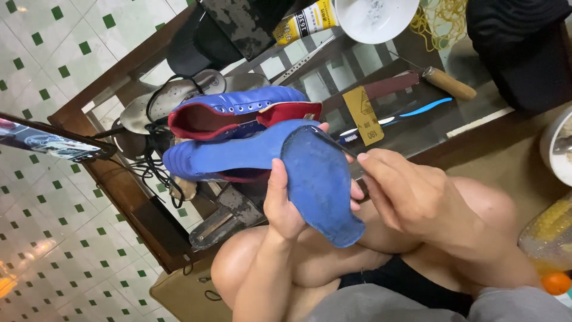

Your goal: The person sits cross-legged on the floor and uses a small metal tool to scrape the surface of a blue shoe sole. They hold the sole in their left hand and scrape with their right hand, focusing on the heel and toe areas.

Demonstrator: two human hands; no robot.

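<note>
Two blue shoes are counted: one with red lining is lying on the glass-topped table; the other, a blue shoe, is held over the knees, with its blue sole peeled back. One grey insole is seen behind them. The left hand is curled closed around the sole's edge. The right hand is pinched shut on a thin dark tool, whose tip is touching the sole. One yellow tube, one white bowl and one yellow sandpaper piece are noted farther back.
</note>
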